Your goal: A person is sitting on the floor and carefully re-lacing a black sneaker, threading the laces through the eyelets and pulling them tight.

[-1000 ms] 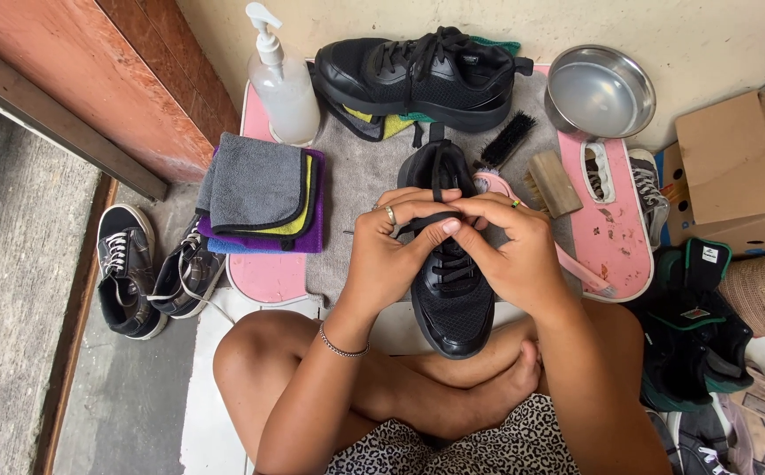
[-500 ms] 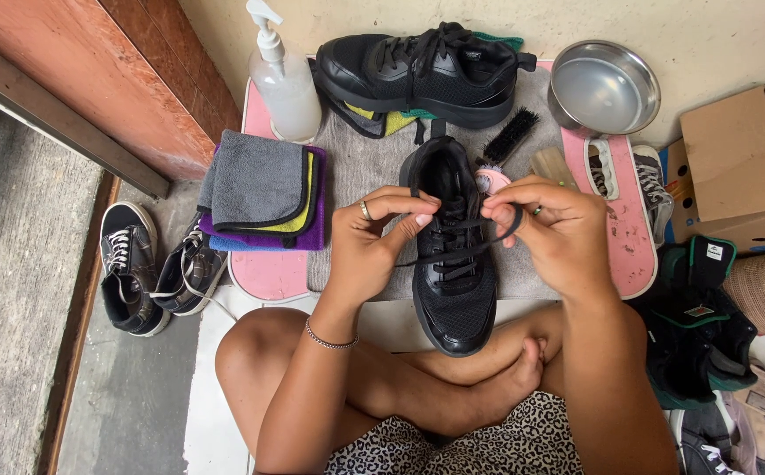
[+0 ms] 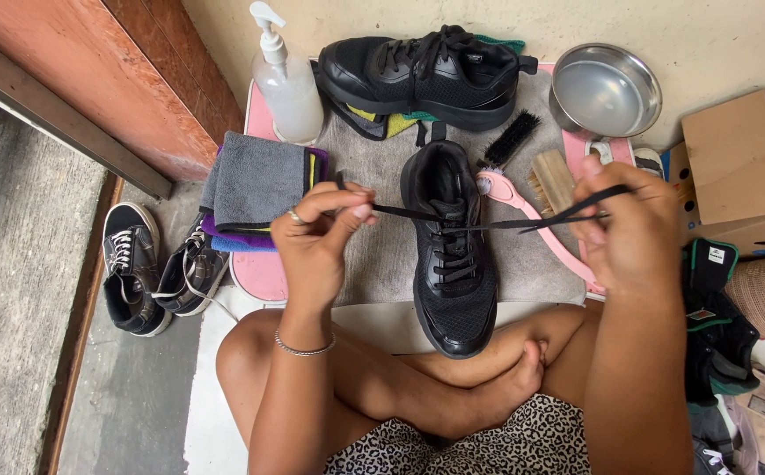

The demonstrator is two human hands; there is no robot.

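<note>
Lacing step in hand. The black sneaker (image 3: 451,255) lay toe toward you at the middle of the grey mat (image 3: 373,255), matte mesh, its lace (image 3: 488,222) drawn taut sideways through the upper eyelets. Your left hand (image 3: 316,237) pinched one lace end between thumb and fingers; your right hand (image 3: 633,230) gripped the other, fingers closed. Next, judged: even the ends, then cross or tie them. At the mat's far edge sat the second sneaker (image 3: 426,75), pump bottle (image 3: 285,79) and steel bowl (image 3: 605,88); folded cloths (image 3: 255,180) at its left edge.
</note>
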